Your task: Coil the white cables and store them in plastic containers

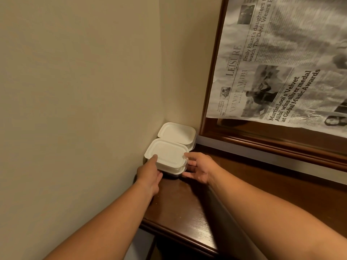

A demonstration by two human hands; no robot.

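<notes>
Head camera shows a near stack of containers [167, 153] with white lids in the back corner of the dark wooden bench [180, 207], and a second stack [177, 132] touching it at 1 o'clock. The left hand [150, 174] grips the near stack from 8 o'clock, forefinger on the lid and thumb against the side, while the right hand [199, 168] clasps it from 4 o'clock with loosely spread fingers. A beige wall [75, 91] crowds in at 9 o'clock, and a newspaper [277, 68] hangs over a wooden frame [210, 91] at 2 o'clock.
</notes>
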